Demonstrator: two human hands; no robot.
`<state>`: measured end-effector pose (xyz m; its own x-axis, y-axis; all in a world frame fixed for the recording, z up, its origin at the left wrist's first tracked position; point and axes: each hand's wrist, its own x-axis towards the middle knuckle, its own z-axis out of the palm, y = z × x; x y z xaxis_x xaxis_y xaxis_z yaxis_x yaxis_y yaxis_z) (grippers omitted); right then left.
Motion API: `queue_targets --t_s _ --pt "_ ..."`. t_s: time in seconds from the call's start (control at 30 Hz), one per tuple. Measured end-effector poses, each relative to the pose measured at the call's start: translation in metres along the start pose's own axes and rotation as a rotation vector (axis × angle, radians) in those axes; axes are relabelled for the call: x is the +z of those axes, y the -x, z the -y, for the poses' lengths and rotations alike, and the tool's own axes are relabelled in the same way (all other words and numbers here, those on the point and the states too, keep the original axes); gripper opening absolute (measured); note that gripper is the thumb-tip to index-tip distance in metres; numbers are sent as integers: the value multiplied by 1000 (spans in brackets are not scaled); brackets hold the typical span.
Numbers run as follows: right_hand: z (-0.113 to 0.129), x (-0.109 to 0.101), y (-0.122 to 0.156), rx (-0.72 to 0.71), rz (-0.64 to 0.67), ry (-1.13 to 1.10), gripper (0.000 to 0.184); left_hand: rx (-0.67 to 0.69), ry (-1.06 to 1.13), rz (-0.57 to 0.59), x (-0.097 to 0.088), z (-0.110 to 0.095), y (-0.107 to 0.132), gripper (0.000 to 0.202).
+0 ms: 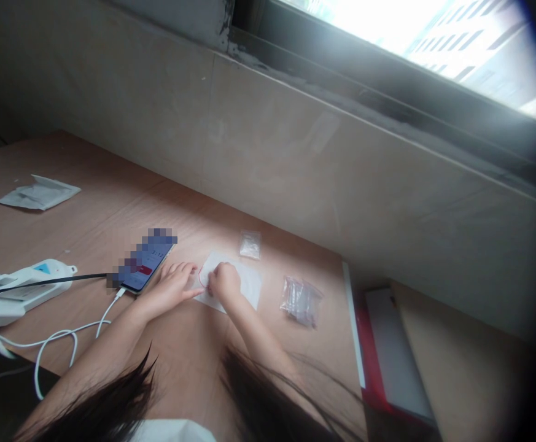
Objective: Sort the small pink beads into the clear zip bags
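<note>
My left hand lies with its fingers stretched flat across the edge of a white sheet of paper on the wooden table. My right hand is curled down on the same sheet, its fingertips near a thin red curved line, perhaps a thread. Whatever lies under those fingertips is hidden. A small clear plastic bag sits just beyond the sheet. A larger clear bag with pale contents lies to its right.
A smartphone with an obscured screen lies left of my hands, cabled to a white power strip. White cords loop along the left. A folded white packet lies far left. A red folder lies beyond the table's right edge. Strands of my hair hang across the lower view.
</note>
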<state>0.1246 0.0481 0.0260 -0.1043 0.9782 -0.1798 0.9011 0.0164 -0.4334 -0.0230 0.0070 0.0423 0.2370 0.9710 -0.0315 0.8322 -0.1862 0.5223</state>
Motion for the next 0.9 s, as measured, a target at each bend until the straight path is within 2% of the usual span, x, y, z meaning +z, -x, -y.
queue_targets --t_s 0.1,0.23,0.3,0.43,0.63,0.9 --pt "1 -13 4 62 -15 -91 13 -4 -7 16 -3 -5 0 40" --pt "1 -32 14 -97 61 -404 20 -44 -30 40 -9 -16 0 39" --pt "-1 -35 17 -134 78 -476 19 -63 -35 33 -11 -21 1 40" --pt "-12 -24 16 -58 -36 -347 9 -41 1 3 -10 -20 3 42" --pt "-22 -3 17 -178 -8 -244 11 -19 46 5 -5 -9 2 41" --pt "-29 1 18 -248 -37 -127 10 -9 7 12 -4 -6 -3 42"
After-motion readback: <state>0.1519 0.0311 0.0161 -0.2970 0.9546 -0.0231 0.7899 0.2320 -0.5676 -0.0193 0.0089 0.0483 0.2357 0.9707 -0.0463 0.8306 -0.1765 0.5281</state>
